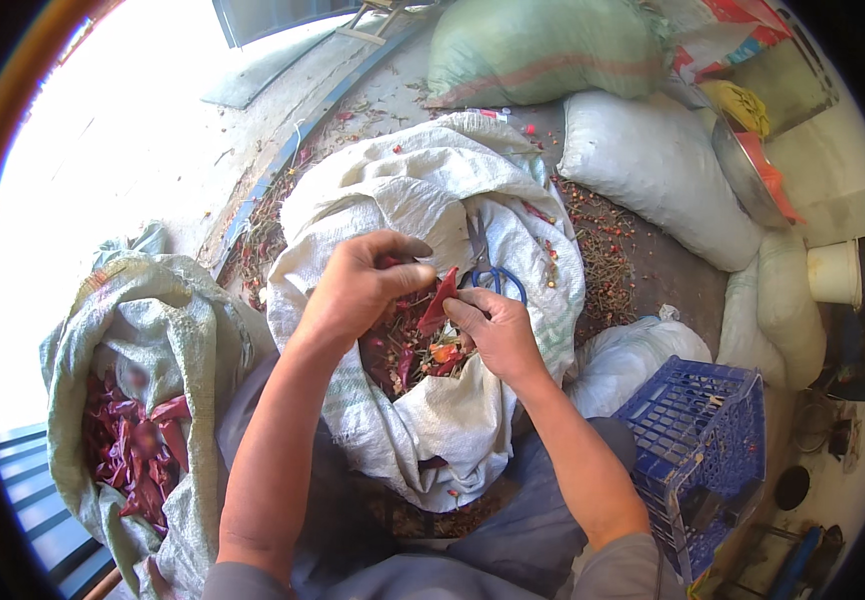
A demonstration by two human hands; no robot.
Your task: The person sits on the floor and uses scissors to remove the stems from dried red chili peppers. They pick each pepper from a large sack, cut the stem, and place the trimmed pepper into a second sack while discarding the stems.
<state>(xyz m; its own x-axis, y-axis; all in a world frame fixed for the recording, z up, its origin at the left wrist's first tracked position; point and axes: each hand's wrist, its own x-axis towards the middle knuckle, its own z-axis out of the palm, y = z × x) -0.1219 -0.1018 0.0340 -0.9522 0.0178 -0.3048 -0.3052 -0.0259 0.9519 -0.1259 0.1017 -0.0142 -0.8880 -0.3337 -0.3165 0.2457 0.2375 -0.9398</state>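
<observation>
A white woven sack with a rolled-down rim stands between my knees. Inside its mouth lie dried red chili peppers mixed with stems and loose bits. My right hand pinches one dried red chili pepper between thumb and fingers, above the opening. Close by on the left, my left hand has its fingers curled and its thumb pointing towards that pepper. Some red shows between its thumb and forefinger; whether it is held there is unclear. Scissors with blue handles rest on the sack's inner cloth, just beyond my right hand.
Left stands another woven sack with dried red peppers. A blue plastic crate is at my right. Full sacks, one green and one white, lie beyond. Stems and seeds litter the floor near a plastic bottle.
</observation>
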